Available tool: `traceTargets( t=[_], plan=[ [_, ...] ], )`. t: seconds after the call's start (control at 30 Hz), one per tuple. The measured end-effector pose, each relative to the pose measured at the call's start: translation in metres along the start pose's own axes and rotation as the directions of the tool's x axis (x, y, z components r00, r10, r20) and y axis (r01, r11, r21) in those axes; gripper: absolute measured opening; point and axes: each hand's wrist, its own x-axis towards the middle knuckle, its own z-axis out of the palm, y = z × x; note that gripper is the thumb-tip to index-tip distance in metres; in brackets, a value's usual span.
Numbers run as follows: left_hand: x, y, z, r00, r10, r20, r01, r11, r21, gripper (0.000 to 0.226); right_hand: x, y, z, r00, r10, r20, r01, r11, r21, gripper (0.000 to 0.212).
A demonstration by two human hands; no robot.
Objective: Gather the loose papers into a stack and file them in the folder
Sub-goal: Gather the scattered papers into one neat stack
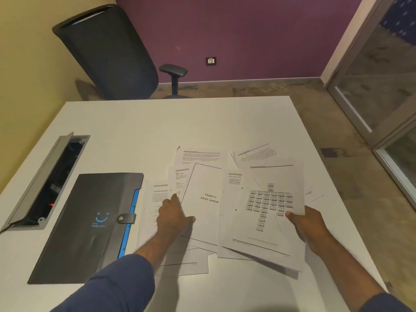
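Note:
Several loose printed papers lie scattered on the white table (135, 122). My right hand (308, 226) grips a sheet with an organisation chart (267, 206) by its right edge, thumb on top, its near edge lifted off the table. My left hand (174, 218) rests on the "Chapter 4 SWOT Analysis" page (203, 199), thumb on its left part and a finger reaching up along its left edge. More text pages (200, 155) lie behind and under these. A dark grey folder (90, 224) with a blue edge and a snap strap lies closed at the left.
An open grey cable hatch (45, 179) is set into the table at the far left. A dark office chair (108, 52) stands behind the table's far edge. The table's right edge drops to a concrete floor beside a glass door (382, 86).

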Motion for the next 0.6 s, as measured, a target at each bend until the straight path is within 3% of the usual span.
traceTargets(
  t=[0.1,0.2,0.33,0.43,0.6],
  plan=[
    [0.002,0.005,0.004,0.995,-0.097,0.028,0.096,0.994,0.047,0.078,0.005,0.004,-0.005,1.0,0.022,-0.013,-0.023,0.999,-0.033,0.038],
    [0.011,0.006,0.006,0.988,-0.132,0.086,0.135,0.99,-0.037,0.065,0.011,0.008,-0.009,0.999,0.047,-0.018,-0.048,0.997,-0.057,0.039],
    [0.013,0.009,0.01,0.999,0.007,0.047,0.001,0.986,-0.169,0.014,0.016,0.014,-0.008,0.997,0.071,-0.031,-0.073,0.995,-0.074,0.039],
    [0.009,0.02,0.015,0.988,0.068,0.136,-0.038,0.976,-0.212,0.036,0.019,0.021,-0.005,0.996,0.084,-0.042,-0.089,0.988,-0.126,0.037],
    [0.001,0.042,0.032,0.961,0.104,0.258,-0.038,0.968,-0.248,0.033,0.019,0.038,0.001,0.991,0.086,-0.099,-0.105,0.972,-0.211,0.033]
  ],
)
